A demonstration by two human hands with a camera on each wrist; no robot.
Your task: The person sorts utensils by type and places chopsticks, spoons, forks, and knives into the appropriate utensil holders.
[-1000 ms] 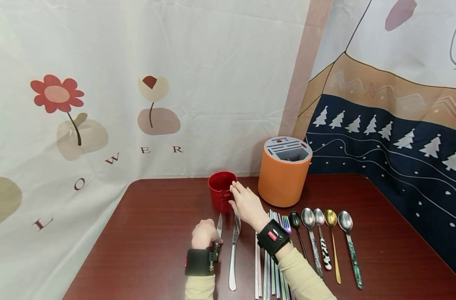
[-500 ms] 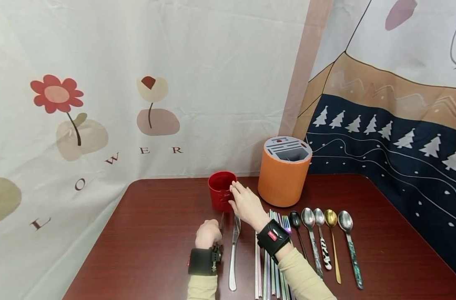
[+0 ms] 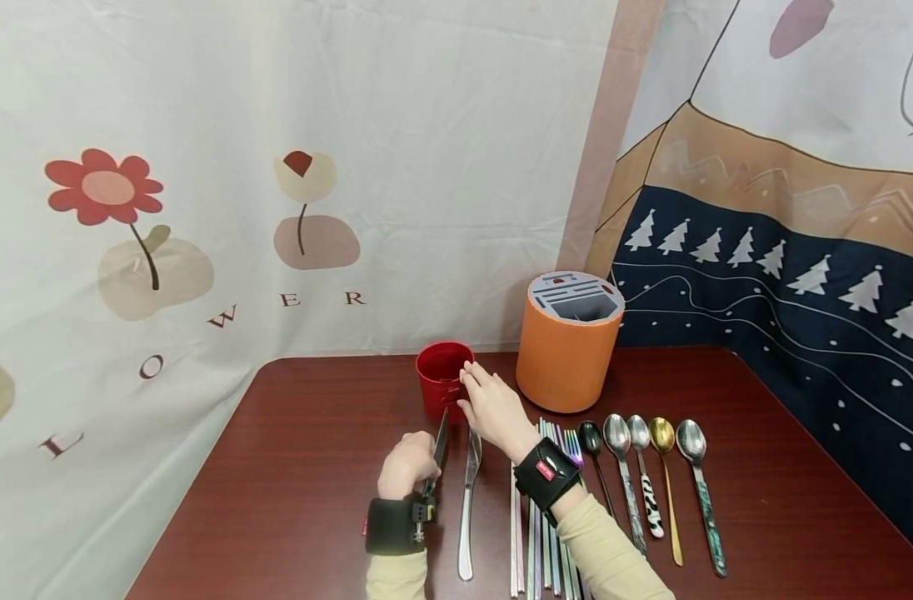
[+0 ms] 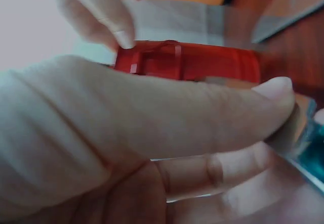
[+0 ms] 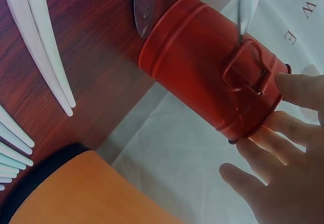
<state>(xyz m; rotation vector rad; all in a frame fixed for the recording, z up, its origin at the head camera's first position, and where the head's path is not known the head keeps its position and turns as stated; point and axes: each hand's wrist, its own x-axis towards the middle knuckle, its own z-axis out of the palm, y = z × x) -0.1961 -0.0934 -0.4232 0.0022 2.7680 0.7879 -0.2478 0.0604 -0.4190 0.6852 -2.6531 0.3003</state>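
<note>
Low in the middle of the head view, the left hand (image 3: 406,463) is clenched around a knife (image 3: 436,442), its blade lifted and slanting up toward the red cup (image 3: 443,383). The left wrist view adds the grip itself: the thumb lies flat along the metal, with a teal patch of handle at the lower right of that frame. The right hand (image 3: 492,406) rests its relaxed, straight fingers against the cup's side. The right wrist view shows the smooth, glossy cup wall (image 5: 212,90) with a raised clasp-like handle, and the fingertips (image 5: 298,90) touching near the rim.

A second knife (image 3: 467,500) lies flat on the dark wood-grain counter (image 3: 291,467) between the hands. Right of it lie thin pale chopsticks (image 3: 535,533), then five spoons (image 3: 636,475) in a row. A round orange holder (image 3: 569,346) with a slotted grey top stands just right of the cup.
</note>
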